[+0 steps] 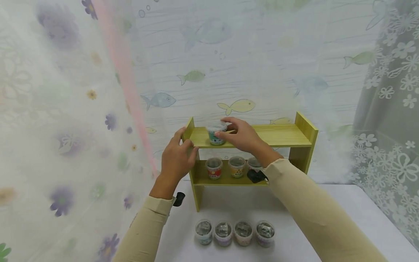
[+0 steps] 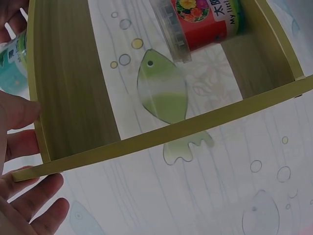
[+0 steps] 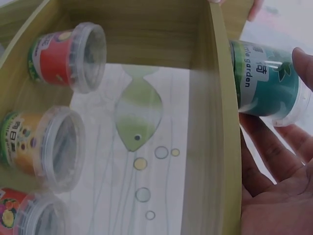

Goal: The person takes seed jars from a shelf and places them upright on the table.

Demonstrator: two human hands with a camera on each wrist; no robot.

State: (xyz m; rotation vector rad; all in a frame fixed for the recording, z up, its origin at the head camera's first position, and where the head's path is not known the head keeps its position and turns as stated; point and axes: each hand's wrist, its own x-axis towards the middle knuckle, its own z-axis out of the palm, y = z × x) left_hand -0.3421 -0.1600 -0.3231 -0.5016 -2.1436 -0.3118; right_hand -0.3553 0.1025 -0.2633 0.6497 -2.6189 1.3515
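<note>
My right hand (image 1: 243, 137) holds a clear-lidded plastic cup with a green label (image 1: 214, 138) at the left part of the top board of a small yellow-green wooden shelf (image 1: 281, 134). In the right wrist view, the thumb is on one side of that cup and the fingers are around the other. My left hand (image 1: 175, 160) grips the shelf's upper left corner, thumb and fingers on either side of the board edge. On the lower board stand a red-labelled cup (image 1: 214, 169), a yellow-labelled cup (image 1: 237, 168) and a third cup (image 1: 254, 163), partly hidden by the right wrist.
Several lidded cups (image 1: 223, 234) stand in a row on the white tabletop (image 1: 340, 214) in front of the shelf. A fish-patterned curtain (image 1: 262, 65) hangs behind, and a flowered curtain (image 1: 78, 145) runs down the left side.
</note>
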